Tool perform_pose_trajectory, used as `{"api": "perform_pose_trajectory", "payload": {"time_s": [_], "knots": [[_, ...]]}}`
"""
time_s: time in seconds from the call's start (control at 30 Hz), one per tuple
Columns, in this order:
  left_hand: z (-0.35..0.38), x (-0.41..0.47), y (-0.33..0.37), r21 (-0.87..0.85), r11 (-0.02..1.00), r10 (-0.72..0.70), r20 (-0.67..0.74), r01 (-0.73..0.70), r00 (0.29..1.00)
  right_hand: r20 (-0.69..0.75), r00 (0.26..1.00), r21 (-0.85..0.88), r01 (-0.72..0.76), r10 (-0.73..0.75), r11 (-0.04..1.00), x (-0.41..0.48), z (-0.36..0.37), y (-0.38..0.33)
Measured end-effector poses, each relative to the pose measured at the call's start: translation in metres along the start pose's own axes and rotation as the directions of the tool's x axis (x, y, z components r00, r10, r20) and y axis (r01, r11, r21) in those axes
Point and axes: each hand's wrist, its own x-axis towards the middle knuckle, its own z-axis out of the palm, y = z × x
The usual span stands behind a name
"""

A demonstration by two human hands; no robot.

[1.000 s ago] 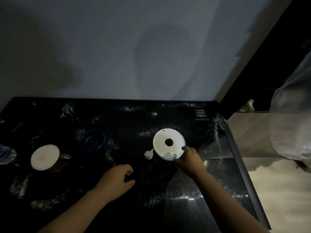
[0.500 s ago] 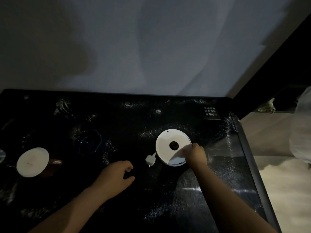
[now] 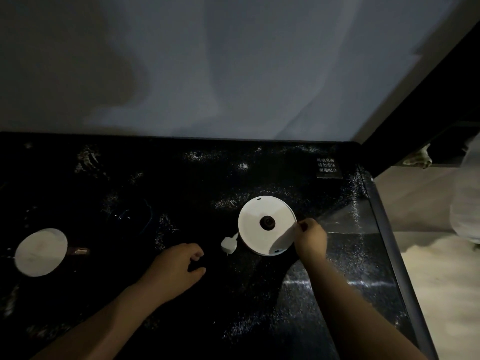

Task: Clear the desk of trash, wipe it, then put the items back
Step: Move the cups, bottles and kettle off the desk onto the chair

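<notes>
While I watch through the head view, the right hand (image 3: 310, 237) pinches the right rim of the base (image 3: 267, 226), fingertips closed on its edge, probably to slide or turn it without lifting. The base lies flat on the tabletop (image 3: 181, 183), right of centre, with its plug (image 3: 229, 245) loose just beside it on the left. The left hand (image 3: 176, 266) rests on the tabletop, loosely curled and holding nothing, likely for balance. A cup (image 3: 41, 252) stands far left. Specks (image 3: 226, 203) dot the surface, so I judge wiping unfinished.
</notes>
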Motion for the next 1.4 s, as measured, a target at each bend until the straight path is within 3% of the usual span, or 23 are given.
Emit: {"api": "perform_pose_trajectory", "payload": {"time_s": [0.17, 0.3, 0.7, 0.87, 1.23, 1.4], "knots": [[-0.004, 0.0, -0.006, -0.053, 0.999, -0.002, -0.015, 0.001, 1.0, -0.021, 1.0, 0.099, -0.011, 0.013, 0.995, -0.005, 0.0, -0.001], [-0.007, -0.004, -0.014, -0.074, 0.997, -0.007, -0.015, 0.006, 1.0, 0.083, 0.994, 0.295, -0.095, 0.074, 0.951, -0.008, 0.004, -0.003], [-0.019, -0.013, -0.033, -0.121, 0.993, -0.016, -0.022, 0.013, 1.0, 0.308, 0.949, 0.468, -0.209, 0.064, 0.859, -0.023, 0.007, -0.014], [-0.026, -0.016, -0.037, -0.156, 0.988, -0.02, -0.023, 0.016, 1.0, 0.321, 0.946, 0.59, -0.241, 0.05, 0.771, -0.035, 0.007, -0.022], [-0.041, -0.026, -0.06, -0.185, 0.982, -0.042, -0.051, 0.032, 0.998, 0.244, 0.969, 0.655, -0.128, -0.048, 0.745, -0.062, 0.005, -0.047], [-0.048, -0.029, -0.083, -0.192, 0.97, -0.178, -0.14, 0.15, 0.974, 0.123, 0.977, 0.66, 0.048, -0.172, 0.75, -0.083, 0.001, -0.067]]}}
